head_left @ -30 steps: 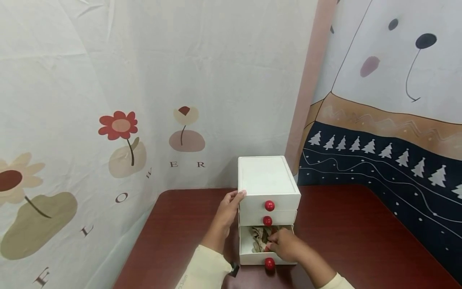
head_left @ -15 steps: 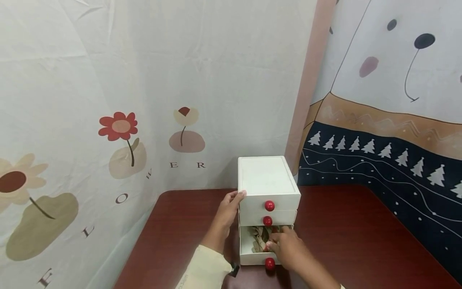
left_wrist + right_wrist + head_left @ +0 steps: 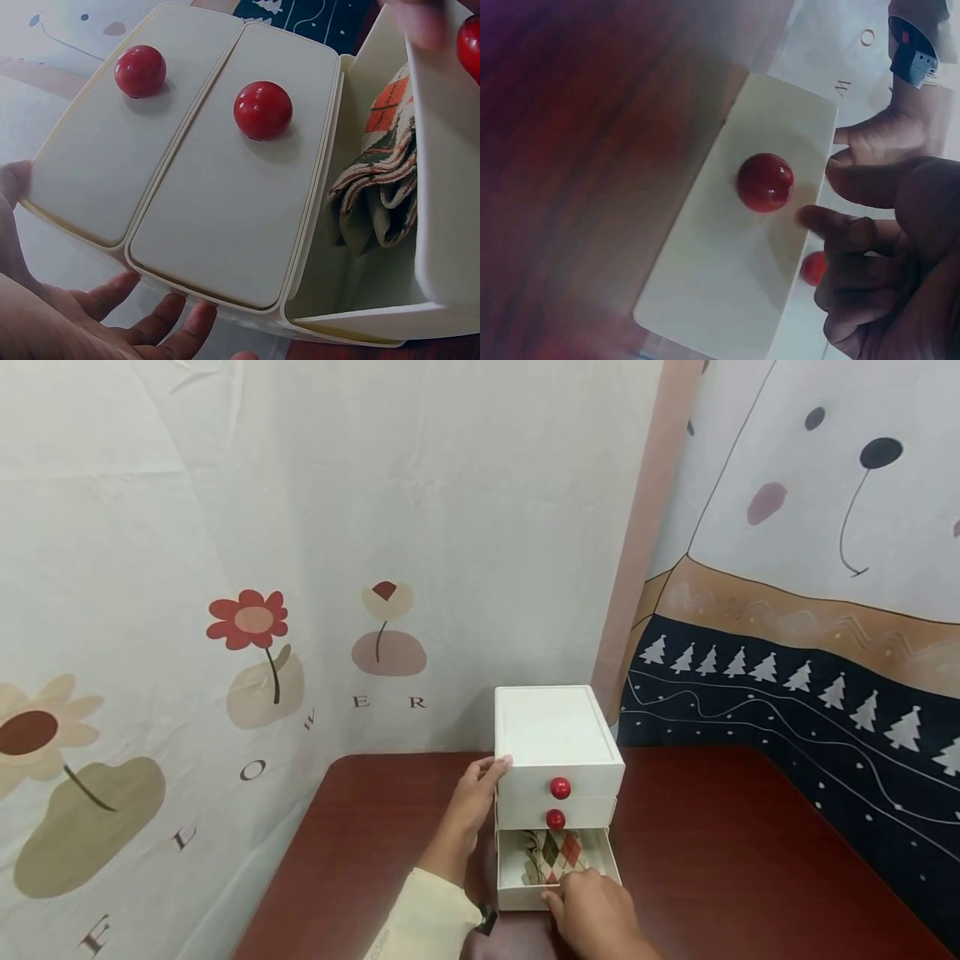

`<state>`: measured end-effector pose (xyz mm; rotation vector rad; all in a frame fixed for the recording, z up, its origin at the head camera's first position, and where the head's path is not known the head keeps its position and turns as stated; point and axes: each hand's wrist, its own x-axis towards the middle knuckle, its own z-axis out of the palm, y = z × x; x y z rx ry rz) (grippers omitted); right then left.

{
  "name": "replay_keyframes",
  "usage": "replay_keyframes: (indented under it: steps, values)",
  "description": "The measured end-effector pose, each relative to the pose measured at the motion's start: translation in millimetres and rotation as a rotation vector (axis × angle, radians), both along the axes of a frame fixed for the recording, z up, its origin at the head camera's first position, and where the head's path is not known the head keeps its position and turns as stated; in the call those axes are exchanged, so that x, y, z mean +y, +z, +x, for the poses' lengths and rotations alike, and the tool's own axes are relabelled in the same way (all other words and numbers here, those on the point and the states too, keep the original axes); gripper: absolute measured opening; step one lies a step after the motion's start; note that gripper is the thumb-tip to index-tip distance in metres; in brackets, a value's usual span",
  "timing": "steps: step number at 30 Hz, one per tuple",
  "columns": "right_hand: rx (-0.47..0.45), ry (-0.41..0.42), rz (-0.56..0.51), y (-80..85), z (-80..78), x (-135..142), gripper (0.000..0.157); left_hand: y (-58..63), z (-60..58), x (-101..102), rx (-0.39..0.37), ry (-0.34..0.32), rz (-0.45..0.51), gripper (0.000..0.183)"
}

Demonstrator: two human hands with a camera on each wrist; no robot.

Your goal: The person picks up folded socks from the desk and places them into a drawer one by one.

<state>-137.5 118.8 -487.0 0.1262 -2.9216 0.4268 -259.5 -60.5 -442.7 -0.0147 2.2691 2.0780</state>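
Note:
A white drawer unit (image 3: 551, 727) with red knobs stands on the table, its lowest drawer (image 3: 513, 899) pulled out. Inside lies a folded cloth (image 3: 562, 850) with beige, dark and orange-red diamonds; in the left wrist view the cloth (image 3: 379, 176) shows layered, striped edges. My left hand (image 3: 472, 797) rests against the unit's upper left side, its fingers (image 3: 187, 330) spread along the wall. At the drawer's front edge is my right hand (image 3: 596, 910), loosely bent. In the right wrist view, thumb and forefinger stand apart beside the lowest red knob (image 3: 765, 182), not around it.
The two upper drawers with red knobs (image 3: 560, 787) are closed. A dark red-brown table (image 3: 712, 835) extends to both sides of the unit. Behind hang a pale flower-printed cloth (image 3: 450, 527) and a bear-and-tree print (image 3: 787, 693). A dark band (image 3: 913, 60) is on the left wrist.
My right hand has come out of the drawer, away from the cloth, toward the drawer's front. The cloth's diamond pattern is now uncovered. My left hand stays put.

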Motion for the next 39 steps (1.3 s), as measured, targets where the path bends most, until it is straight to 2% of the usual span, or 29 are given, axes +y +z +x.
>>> replay_keyframes:
  steps: [3, 7, 13, 21, 24, 30, 39]
  values:
    - [-0.102, -0.038, 0.030, -2.9, -0.7, -2, 0.045, -0.4, -0.5, 0, 0.000, -0.002, 0.001, 0.079]
    - [-0.140, -0.058, 0.044, -7.1, -3.0, -3, 0.048, 0.8, -0.8, 0, -0.001, 0.001, 0.004, 0.080]
    - [-0.149, -0.029, 0.038, -11.3, -5.2, -3, 0.040, 0.4, -0.1, 0, -0.011, 0.008, -0.002, 0.080]
    - [-0.084, -0.034, 0.007, -13.2, -14.9, -1, 0.041, 2.1, -0.3, 1, -0.021, 0.010, 0.008, 0.081]
    - [-0.075, -0.037, -0.006, -12.9, -20.6, -1, 0.046, 2.1, 0.0, 1, -0.020, 0.008, 0.005, 0.081]
    - [-0.103, -0.066, -0.099, -12.4, -36.1, 0, 0.057, 2.6, 0.8, 1, -0.015, 0.001, -0.006, 0.082]
    - [-0.146, -0.089, -0.174, -17.1, -60.9, 4, 0.056, 2.4, 1.6, 1, -0.022, 0.000, -0.008, 0.083]
